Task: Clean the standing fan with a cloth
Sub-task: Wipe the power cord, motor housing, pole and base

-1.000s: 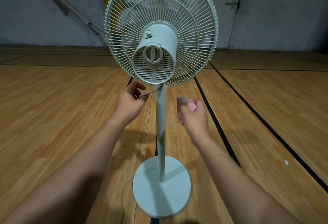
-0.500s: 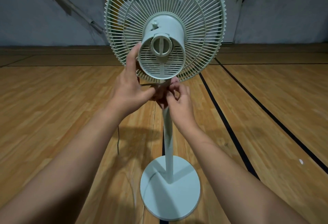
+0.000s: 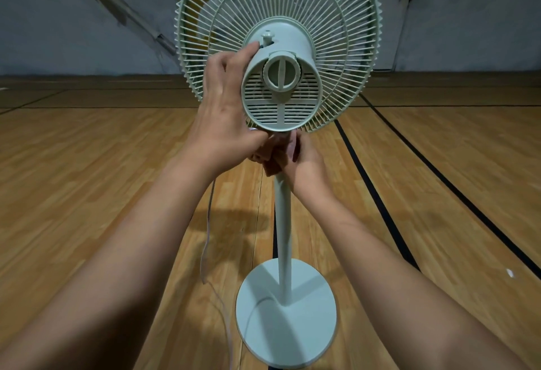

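From my remote seat I see a wooden floor (image 3: 87, 194) running back to a grey wall (image 3: 58, 32), with a slanted bar (image 3: 117, 9) fixed to the wall at far left. A thin cord (image 3: 206, 237) hangs down left of centre and trails onto the boards towards the near edge.

The left hand (image 3: 225, 111) cups the left side of the motor housing (image 3: 281, 109). Its fingers are laid up along the casing, one fingertip near the small top knob (image 3: 267, 36), and its thumb is hooked under the bottom.

The standing fan (image 3: 345, 32) is upright in the middle of the floor, its back to me. Its round base (image 3: 285, 325) sits flat near the near edge, over a black line (image 3: 274, 240). The pole (image 3: 283, 223) rises straight from the base to the housing. The wire guard fills the top of the view, and a round dial (image 3: 281, 73) sits at the back of the housing.

The right hand (image 3: 304, 161) is just under the housing at the top of the pole, fingers clenched round the cloth (image 3: 269, 166). The cloth shows only as a dark reddish bunch against the pole, touching the left thumb's side. I cannot tell how much of it wraps the pole.

Further right, two more black lines (image 3: 439, 179) cross the boards, and a small white scrap (image 3: 509, 272) lies towards the right edge.
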The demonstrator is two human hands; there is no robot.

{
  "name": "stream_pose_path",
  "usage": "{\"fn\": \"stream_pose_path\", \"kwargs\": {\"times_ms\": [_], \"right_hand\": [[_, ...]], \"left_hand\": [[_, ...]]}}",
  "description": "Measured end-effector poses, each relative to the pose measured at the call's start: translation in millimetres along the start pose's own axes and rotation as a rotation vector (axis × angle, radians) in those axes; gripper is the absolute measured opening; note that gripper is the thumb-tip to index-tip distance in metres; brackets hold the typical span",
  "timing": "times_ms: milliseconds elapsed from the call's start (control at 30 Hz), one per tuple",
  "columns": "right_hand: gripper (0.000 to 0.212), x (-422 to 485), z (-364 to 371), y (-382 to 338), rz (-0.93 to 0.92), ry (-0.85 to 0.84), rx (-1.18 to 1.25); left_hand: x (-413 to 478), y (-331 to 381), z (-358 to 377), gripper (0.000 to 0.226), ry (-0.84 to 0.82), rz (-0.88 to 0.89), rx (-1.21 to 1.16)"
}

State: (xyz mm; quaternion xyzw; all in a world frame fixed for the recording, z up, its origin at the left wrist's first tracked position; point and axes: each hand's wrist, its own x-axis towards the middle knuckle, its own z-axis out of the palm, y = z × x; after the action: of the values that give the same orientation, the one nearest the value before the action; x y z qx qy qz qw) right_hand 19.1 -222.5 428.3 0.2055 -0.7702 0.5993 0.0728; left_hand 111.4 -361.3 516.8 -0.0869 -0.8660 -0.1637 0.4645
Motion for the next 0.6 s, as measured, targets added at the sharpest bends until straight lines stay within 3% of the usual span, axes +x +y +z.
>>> {"fn": "stream_pose_path", "kwargs": {"times_ms": [167,267,333,500,600], "right_hand": [[0.008,-4.6,1.7,6.7,-0.044,0.031,-0.014],[0.019,-21.6,2.5,9.7,-0.123,0.019,0.033],[0.017,-32.5,4.1,22.1,-0.119,-0.014,0.056],[0.04,-59.6,14.2,69.0,-0.068,-0.09,0.112],[0.036,-73.0,17.6,96.9,-0.034,-0.151,0.095]], "left_hand": [[0.8,6.3,2.0,0.107,0.006,0.108,-0.065],[0.6,9.1,1.6,0.107,-0.008,0.126,-0.102],[0.8,10.0,1.7,0.105,-0.008,0.138,-0.105],[1.0,10.8,2.1,0.105,-0.004,0.119,-0.122],[1.1,11.5,3.1,0.104,-0.001,0.128,-0.118]]}}
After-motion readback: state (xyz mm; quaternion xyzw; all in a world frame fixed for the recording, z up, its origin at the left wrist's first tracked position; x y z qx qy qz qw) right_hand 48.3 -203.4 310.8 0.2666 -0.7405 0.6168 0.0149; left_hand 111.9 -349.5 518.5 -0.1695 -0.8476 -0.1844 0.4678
